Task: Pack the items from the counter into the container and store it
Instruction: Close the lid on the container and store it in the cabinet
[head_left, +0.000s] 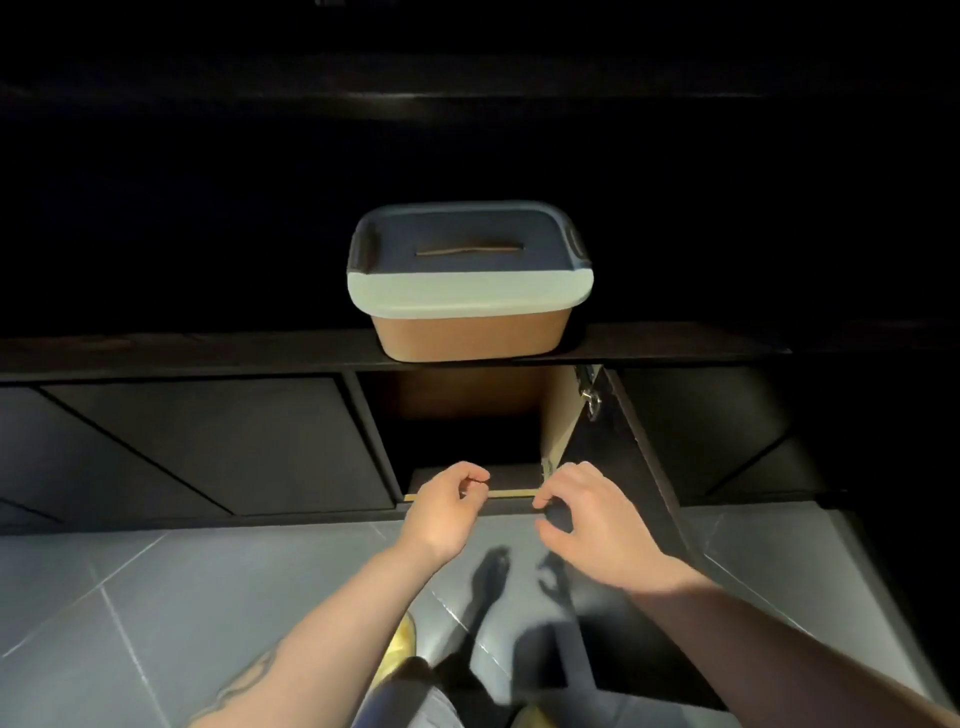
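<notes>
The left hand (448, 501) reaches low toward the open cupboard (470, 415), fingers curled in and holding nothing. The box (467, 291), with its lid on, sits up on the dark counter (208, 348), right above the cupboard. The right hand (592, 519) is beside its open door (618, 447), fingers bent but loose, empty.

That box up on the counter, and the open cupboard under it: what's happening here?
A person is standing at a dark counter. The container, tan with a pale rim and its dark lid on, sits at the counter's front edge, and nobody is touching it. Directly below, a cabinet is open, its door swung out to the right. The left hand and the right hand are both low in front of that opening, fingers curled and holding nothing. The container is not yet stored.
</notes>
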